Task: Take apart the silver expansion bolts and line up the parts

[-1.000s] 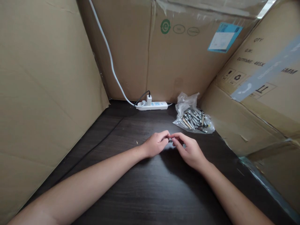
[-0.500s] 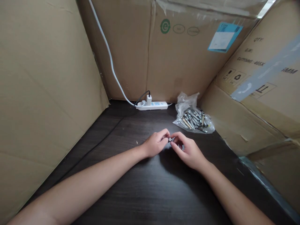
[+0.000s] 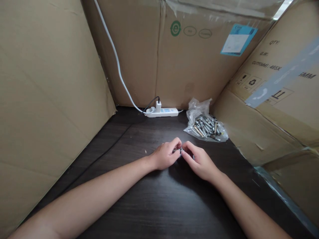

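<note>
My left hand (image 3: pixel 164 156) and my right hand (image 3: pixel 200 162) meet fingertip to fingertip just above the dark table. Between them is a small silvery metal expansion bolt (image 3: pixel 181 150), mostly covered by the fingers. The left thumb and forefinger pinch one end of it, and the right thumb and forefinger close on the other end. Beyond the right hand lies a clear plastic bag (image 3: pixel 198 108), its mouth open, with several metal expansion bolts (image 3: pixel 205 126) heaped in it.
A white power strip (image 3: pixel 171 112) with a white plug adapter (image 3: pixel 158 106) sits at the back. From it a black cable (image 3: pixel 109 146) crosses the table's left side, and a white cable (image 3: pixel 118 66) rises. Cardboard boxes (image 3: pixel 134 59) wall in the left, back and right.
My left hand has tilted and shifted slightly at the fingertips, and the bolt has turned a little and sits slightly lower. My right hand stays nearly in place.
</note>
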`<state>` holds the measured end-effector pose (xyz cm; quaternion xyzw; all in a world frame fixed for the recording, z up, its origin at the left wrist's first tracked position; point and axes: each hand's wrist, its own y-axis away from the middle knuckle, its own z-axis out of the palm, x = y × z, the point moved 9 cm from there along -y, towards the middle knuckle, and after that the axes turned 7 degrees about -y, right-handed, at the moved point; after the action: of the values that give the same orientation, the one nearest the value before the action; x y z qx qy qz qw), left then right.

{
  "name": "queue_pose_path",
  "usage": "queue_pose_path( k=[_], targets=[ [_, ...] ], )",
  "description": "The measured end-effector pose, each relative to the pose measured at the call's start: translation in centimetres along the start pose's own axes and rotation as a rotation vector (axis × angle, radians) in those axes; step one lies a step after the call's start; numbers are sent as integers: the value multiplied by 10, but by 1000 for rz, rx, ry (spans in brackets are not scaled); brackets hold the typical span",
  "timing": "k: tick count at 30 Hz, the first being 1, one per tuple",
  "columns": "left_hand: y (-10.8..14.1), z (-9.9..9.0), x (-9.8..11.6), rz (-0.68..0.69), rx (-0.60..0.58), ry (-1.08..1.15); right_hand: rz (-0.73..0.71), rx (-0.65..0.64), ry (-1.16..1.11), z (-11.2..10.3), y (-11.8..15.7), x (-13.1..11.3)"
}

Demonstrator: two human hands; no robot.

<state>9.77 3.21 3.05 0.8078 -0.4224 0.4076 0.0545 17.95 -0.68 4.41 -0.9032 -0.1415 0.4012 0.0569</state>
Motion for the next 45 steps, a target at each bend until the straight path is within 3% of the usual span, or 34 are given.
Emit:
queue_pose_path(
  k=[8,13,23,30,35,45],
  targets=[
    [3,1,6,20,-27,-107,31,-9,21,2,0,10],
    [2,0,2,-12,-6,-121,16,32,27,-4,1,3],
    [3,1,4,6,-15,-138,24,-29,22,4,0,9],
    [2,1,0,-42,-10,-127,-1,53,-5,-7,0,5],
    [1,1,0,-36,-17,-113,-39,28,-23,-6,0,1],
    [2,2,4,-15,-30,-119,26,-18,-94,3,-2,12]
  ],
)
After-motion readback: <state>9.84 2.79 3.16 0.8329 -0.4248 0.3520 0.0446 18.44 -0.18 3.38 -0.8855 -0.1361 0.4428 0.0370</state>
